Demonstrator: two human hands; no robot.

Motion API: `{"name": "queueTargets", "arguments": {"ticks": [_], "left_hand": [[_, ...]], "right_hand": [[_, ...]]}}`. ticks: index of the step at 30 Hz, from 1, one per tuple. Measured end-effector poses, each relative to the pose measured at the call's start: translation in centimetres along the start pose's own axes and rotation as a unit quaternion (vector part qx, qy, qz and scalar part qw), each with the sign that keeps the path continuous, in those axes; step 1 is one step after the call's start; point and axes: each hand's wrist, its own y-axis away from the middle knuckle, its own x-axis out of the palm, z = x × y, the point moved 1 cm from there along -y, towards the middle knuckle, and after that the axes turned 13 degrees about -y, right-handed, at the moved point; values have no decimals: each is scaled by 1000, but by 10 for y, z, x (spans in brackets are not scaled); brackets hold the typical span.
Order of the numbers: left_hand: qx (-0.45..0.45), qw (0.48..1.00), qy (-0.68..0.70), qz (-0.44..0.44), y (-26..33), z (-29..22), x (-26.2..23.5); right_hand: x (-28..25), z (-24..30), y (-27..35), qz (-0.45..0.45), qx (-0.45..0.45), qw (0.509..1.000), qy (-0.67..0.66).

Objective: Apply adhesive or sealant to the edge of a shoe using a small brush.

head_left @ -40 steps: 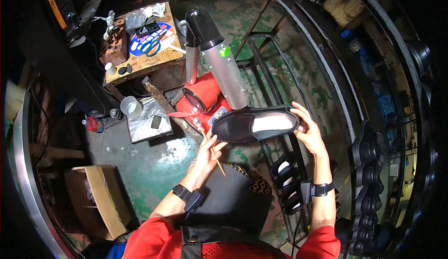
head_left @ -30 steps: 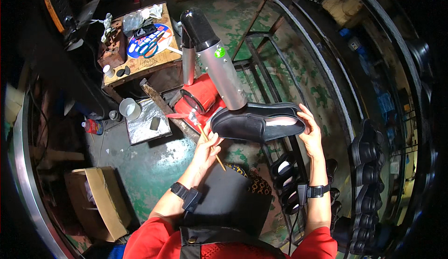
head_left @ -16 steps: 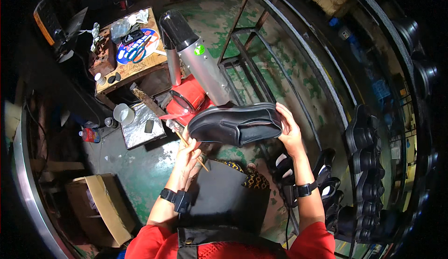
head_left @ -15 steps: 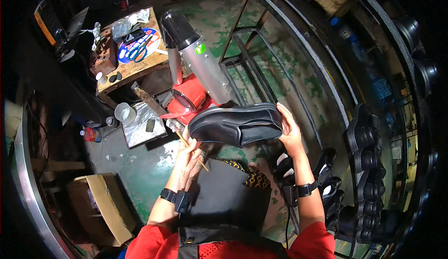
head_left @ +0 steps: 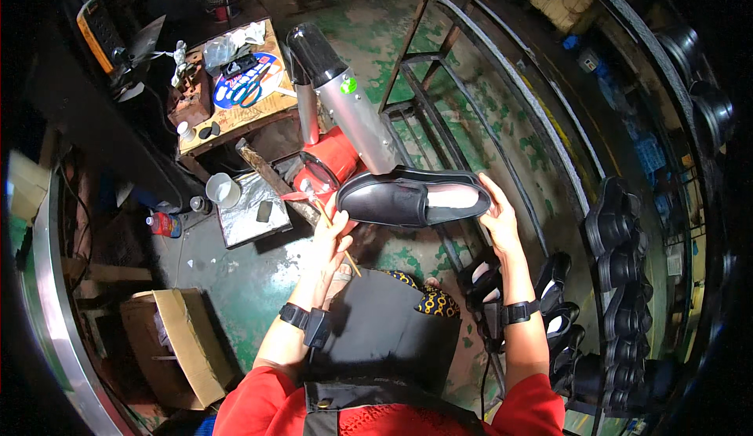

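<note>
The shoe [head_left: 384, 200] had rolled, baring its insole [head_left: 452, 195]; left fingers [head_left: 343, 244] closed on toe [head_left: 354, 200] and stick [head_left: 353, 262], right fingers [head_left: 494, 189] curled round the heel [head_left: 481, 203].

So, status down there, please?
Left hand on toe, with wooden stick. Right hand on heel. Black slip-on shoe between them. Silver tube just beyond, contact unclear.

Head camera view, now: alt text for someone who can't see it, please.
A person's left hand holds a black slip-on shoe by the toe, along with a thin stick, while the right hand grips the heel. Beyond stands a red and silver machine near a cluttered table; more black shoes line the right.
</note>
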Motion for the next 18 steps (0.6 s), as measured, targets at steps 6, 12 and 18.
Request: {"name": "queueTargets", "arguments": {"ticks": [6, 12, 18], "left_hand": [[20, 997, 30, 68, 10, 8, -14], [-8, 994, 5, 113, 37, 5, -11], [-28, 988, -29, 148, 72, 0, 11]], "right_hand": [[1, 1, 24, 27, -77, 996, 48], [21, 30, 91, 13, -154, 906, 395], [13, 36, 152, 0, -111, 921, 373]]}}
